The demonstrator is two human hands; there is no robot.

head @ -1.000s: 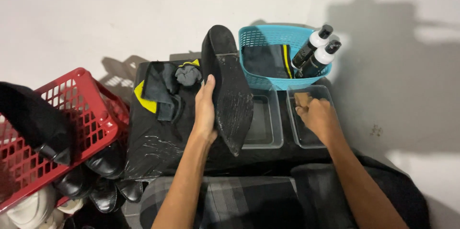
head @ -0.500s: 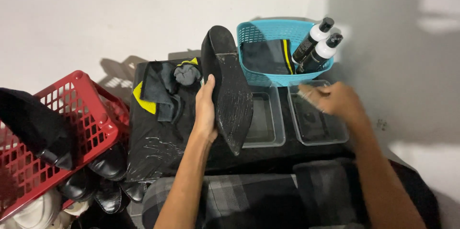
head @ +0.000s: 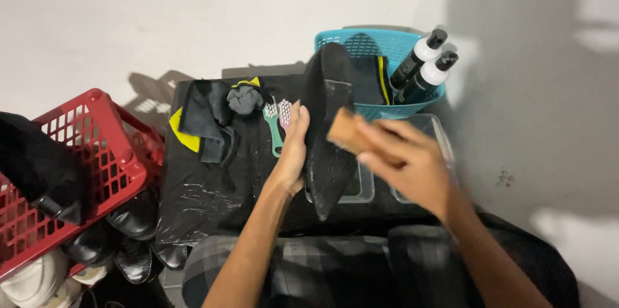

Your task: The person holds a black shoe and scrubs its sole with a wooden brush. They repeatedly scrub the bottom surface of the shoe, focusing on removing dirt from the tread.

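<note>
My left hand (head: 293,153) clasps the black shoe (head: 327,129) sole-up; right hand (head: 406,160) grips the wooden brush (head: 345,133) against it. I advise short, firm strokes.

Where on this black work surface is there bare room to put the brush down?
The widest free patch on the black plastic sheet lies below the black and yellow cloths, left of the left hand. The right side is crowded: shoe, clear trays, teal basket with two bottles. The right hand holds the brush there.

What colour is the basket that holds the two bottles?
The basket is turquoise blue, with a lattice wall. The head view shows it best.
</note>
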